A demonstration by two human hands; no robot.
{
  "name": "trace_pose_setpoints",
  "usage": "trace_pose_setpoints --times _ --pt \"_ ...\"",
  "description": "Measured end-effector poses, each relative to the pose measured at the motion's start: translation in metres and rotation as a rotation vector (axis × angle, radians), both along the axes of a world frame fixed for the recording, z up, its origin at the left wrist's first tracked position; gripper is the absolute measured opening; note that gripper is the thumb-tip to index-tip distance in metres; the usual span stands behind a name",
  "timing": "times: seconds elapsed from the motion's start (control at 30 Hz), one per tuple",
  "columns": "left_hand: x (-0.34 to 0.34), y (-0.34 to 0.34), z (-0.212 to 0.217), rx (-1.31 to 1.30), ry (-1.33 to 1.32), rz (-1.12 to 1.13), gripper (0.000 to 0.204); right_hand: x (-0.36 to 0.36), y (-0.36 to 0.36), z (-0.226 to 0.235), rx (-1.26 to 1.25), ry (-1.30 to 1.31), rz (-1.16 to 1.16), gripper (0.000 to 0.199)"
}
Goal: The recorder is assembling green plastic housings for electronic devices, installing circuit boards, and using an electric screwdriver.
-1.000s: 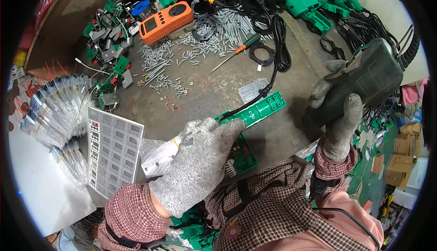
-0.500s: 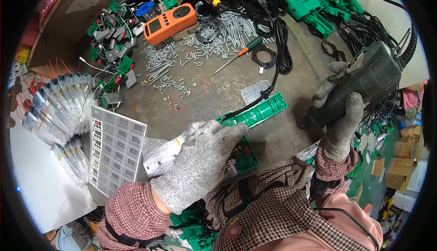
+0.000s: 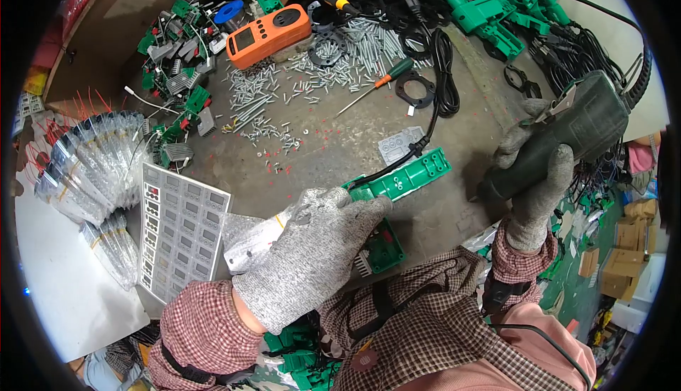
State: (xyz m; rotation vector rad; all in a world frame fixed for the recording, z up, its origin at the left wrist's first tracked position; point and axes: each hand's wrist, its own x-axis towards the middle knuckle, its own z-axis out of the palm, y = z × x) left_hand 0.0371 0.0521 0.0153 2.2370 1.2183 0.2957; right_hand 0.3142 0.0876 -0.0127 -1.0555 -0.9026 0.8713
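My left hand (image 3: 312, 249), in a grey knit glove, is closed over the near end of a green plastic housing (image 3: 422, 171). A black power cord (image 3: 383, 173) runs along the housing and off toward the far side. Beneath the same hand, a second green shell (image 3: 388, 249) with a grey finned piece shows in part; I cannot tell how the two join. On the right, my gloved right hand (image 3: 535, 199) is wrapped round a dark green power tool (image 3: 589, 125). Its narrow end points left and down, apart from the housing.
Loose screws (image 3: 369, 43), a hand screwdriver (image 3: 376, 86) and an orange meter (image 3: 269, 36) lie at the back. Green housings (image 3: 489, 8) are heaped far right. A sticker sheet (image 3: 186, 231) and wired, bagged displays (image 3: 99, 164) lie left. A grey label plate (image 3: 401, 144) lies beyond the housing.
The whole view has shifted slightly. Both hands keep their grips, and the power tool stays apart from the green housing.
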Motion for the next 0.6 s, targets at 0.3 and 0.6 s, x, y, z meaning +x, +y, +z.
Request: trace_pose_setpoints --times 0.3,0.6 --pt "0.001 -0.004 -0.004 0.072 -0.032 -0.016 0.046 0.001 0.004 -0.006 0.081 -0.04 0.054 0.078" --pt "0.0 -0.006 -0.011 0.103 -0.055 0.041 0.038 0.003 0.0 -0.008 0.077 -0.029 0.109 0.072"
